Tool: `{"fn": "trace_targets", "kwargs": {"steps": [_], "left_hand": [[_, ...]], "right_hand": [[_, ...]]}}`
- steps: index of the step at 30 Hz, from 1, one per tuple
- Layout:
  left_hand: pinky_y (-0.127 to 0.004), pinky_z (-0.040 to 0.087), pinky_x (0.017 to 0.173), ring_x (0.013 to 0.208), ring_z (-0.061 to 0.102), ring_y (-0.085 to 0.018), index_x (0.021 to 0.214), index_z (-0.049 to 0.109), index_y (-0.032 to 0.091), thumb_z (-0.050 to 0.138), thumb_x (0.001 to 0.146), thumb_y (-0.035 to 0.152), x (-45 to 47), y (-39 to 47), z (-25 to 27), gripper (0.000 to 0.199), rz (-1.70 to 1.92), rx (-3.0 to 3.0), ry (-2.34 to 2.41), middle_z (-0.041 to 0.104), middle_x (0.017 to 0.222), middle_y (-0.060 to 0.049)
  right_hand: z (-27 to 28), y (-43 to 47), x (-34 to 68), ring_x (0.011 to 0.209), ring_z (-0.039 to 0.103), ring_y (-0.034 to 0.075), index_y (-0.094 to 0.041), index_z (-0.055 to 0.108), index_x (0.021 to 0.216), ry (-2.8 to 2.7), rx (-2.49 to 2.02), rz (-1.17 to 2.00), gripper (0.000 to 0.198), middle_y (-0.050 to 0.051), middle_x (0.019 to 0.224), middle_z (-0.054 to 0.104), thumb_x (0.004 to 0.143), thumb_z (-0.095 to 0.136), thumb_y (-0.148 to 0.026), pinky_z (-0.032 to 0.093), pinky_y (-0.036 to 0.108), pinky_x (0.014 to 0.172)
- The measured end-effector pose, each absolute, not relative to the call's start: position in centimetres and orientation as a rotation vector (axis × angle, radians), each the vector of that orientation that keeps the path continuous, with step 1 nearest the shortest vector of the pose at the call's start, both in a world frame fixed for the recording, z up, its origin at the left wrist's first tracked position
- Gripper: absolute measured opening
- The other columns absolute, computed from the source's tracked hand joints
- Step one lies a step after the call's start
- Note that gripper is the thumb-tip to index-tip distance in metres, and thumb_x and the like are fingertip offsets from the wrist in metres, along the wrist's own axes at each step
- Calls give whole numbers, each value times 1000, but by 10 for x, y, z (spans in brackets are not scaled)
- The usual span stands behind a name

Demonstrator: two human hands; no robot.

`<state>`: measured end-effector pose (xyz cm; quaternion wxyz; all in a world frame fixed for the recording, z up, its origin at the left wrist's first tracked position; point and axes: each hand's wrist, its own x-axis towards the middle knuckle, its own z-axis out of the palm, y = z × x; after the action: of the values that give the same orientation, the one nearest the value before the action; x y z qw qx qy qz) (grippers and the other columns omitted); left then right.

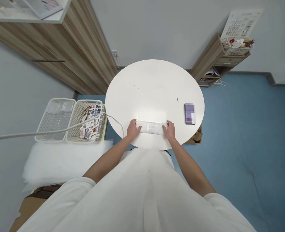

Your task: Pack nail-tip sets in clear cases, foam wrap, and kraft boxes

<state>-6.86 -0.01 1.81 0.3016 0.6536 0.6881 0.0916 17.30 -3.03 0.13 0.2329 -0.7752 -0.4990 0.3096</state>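
The fingers of the left hand (133, 129) and the right hand (169, 130) were curled at either end of a white wrapped packet (151, 127), thumbs toward its near side, in what looked like a light hold; how hard they pressed could not be told. An uneven pull from one side seemed the likeliest trouble, since it could have skewed the wrapping or loosened an end, and too firm a pinch might have creased whatever lay inside (the pale grid at its middle was too faint to make out). The packet lay flat between the two hands, on the near part of the white bench (154, 80). Just beside the left wrist, a white cable (60, 131) crossed the bench's rim, and a careless sweep of that forearm might have snagged it. Well to the right sat a blurred purple item (189, 113); off to the left, a mesh basket (77, 117) held printed cards (89, 124).
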Motion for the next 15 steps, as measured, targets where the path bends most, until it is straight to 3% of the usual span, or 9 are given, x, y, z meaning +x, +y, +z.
{"fn": "trace_targets", "kwargs": {"steps": [3, 6, 12, 15], "left_hand": [[-39, 32, 96, 121, 37, -26, 127, 35, 20, 46, 81, 33, -56, -9, 28, 49, 218, 2131, 1596, 40, 131, -13], [-41, 24, 103, 130, 24, -27, 129, 36, 25, 47, 81, 31, -40, -18, 29, 50, 81, 2374, 1246, 29, 142, -8], [-43, 23, 103, 133, 18, -28, 131, 33, 26, 50, 78, 29, -29, -27, 15, 56, -7, 2413, 1173, 25, 145, -9], [-43, 24, 102, 133, 19, -27, 131, 33, 26, 51, 78, 29, -33, -31, 13, 56, -17, 2422, 1165, 25, 144, -9]], "right_hand": [[1, -47, 175, 103, 51, 23, -14, 37, 125, -1248, -2167, 907, 56, 15, 117, 47, 75, 52, -35, 44, 36, 86], [-1, -53, 169, 97, 55, 22, -16, 39, 123, -1177, -2155, 1025, 57, 13, 113, 51, 71, 56, -32, 47, 33, 80], [3, -41, 146, 77, 58, 17, -18, 47, 114, -907, -1978, 1170, 47, 5, 87, 60, 70, 59, -30, 48, 28, 62], [9, -46, 142, 66, 56, 15, -17, 53, 98, -781, -1928, 1296, 36, 4, 78, 60, 68, 60, -36, 44, 26, 54]]}}
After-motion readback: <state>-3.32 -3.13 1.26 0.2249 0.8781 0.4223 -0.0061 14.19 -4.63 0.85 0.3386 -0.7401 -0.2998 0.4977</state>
